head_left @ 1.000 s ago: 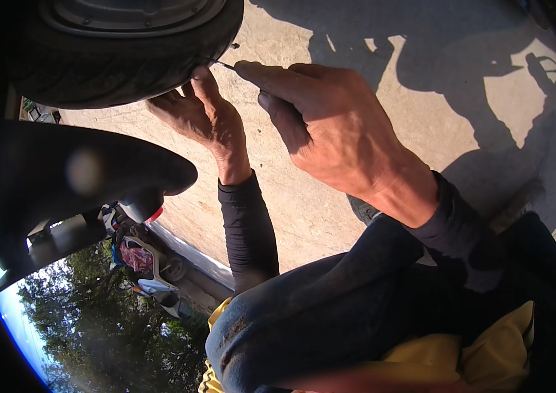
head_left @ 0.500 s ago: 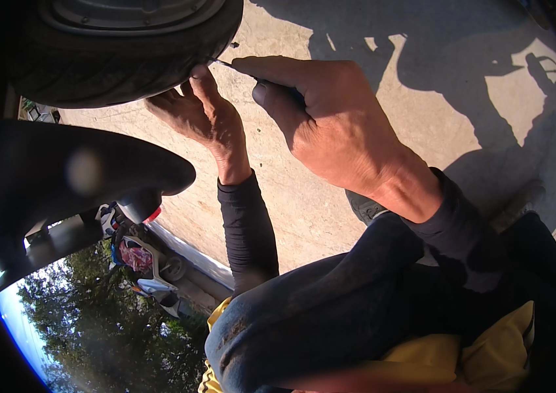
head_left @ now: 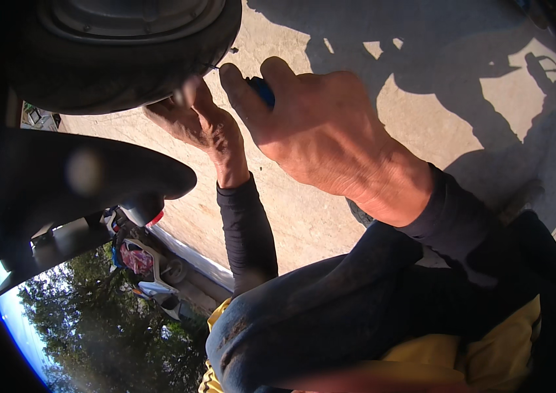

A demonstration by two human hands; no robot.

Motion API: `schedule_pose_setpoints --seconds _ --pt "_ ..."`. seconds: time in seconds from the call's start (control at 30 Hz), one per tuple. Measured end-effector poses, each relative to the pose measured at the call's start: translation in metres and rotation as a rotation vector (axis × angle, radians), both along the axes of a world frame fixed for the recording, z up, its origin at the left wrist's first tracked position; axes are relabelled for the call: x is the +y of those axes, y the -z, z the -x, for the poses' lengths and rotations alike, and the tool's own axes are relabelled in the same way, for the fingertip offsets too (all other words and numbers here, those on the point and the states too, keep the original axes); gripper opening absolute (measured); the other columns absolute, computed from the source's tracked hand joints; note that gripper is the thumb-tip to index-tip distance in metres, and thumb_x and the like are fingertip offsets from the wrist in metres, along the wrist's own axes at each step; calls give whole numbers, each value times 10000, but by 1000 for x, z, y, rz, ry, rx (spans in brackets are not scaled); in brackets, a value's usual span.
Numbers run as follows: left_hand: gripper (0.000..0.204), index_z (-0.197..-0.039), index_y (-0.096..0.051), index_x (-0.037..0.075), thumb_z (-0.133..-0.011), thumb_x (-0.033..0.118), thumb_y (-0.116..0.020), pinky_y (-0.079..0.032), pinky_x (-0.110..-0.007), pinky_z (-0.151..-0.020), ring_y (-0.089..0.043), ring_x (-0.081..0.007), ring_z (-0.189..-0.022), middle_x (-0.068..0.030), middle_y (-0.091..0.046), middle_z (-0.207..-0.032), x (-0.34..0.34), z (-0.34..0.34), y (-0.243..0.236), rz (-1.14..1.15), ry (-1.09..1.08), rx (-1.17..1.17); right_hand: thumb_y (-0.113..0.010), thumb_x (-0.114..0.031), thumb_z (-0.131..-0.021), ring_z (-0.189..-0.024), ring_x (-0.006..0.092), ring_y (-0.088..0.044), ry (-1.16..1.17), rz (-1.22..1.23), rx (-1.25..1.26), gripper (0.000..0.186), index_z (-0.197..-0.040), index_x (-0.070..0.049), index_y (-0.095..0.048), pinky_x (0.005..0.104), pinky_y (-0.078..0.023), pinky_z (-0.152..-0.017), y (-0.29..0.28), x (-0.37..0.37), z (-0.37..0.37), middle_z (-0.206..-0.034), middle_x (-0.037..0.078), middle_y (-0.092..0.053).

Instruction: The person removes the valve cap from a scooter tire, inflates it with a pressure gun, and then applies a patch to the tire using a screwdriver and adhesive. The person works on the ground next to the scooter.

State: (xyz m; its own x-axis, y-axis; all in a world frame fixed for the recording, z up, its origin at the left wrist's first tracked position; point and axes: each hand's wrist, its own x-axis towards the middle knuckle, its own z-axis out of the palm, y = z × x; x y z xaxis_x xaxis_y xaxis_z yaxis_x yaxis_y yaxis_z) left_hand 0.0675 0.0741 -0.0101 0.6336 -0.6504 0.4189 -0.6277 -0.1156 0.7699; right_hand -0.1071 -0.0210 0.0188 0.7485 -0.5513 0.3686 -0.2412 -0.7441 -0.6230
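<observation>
Where black bodywork [head_left: 114,157] juts near the tyre [head_left: 127,82], white scooter [head_left: 154,289], tree [head_left: 107,314], shadowed concrete [head_left: 435,52]

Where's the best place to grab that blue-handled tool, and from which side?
Probably by the blue handle, coming from the picture's right, as the right hand does. The thin shaft points left toward the tire and offers little to grasp; the handle looks thicker, though the hand hides most of it.

On the left is a leafy tree [head_left: 111,314], with a light-coloured vehicle [head_left: 157,288] (a pinkish-red bundle [head_left: 137,258] shows beside it). Dark shadows [head_left: 448,59] cross the pale ground [head_left: 310,223] at far right.
</observation>
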Motion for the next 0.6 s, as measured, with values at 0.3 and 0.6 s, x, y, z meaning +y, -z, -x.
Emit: schedule_pose_setpoints --seconds 0.3,0.6 --pt "757 -1521 -298 -60 -1084 460 -633 -395 -418 -1161 -484 -293 -1383 -233 -437 -1527 -6 6 -2 2 -113 101 -611 -60 -1012 -522 170 -602 -153 -1188 -371 323 -1313 10 -704 294 -429 -482 12 -8 -10 -809 145 -706" --pt "683 -1509 -303 -19 -1066 321 -695 -419 -416 -1144 -496 -258 -1370 -200 -469 -1498 -3 2 2 -11 -134 166 -711 -59 -894 -548 199 -620 -10 -143 -13 490 -1382 -43 -676 318 -472 -491 16 6 -10 -793 113 -632"
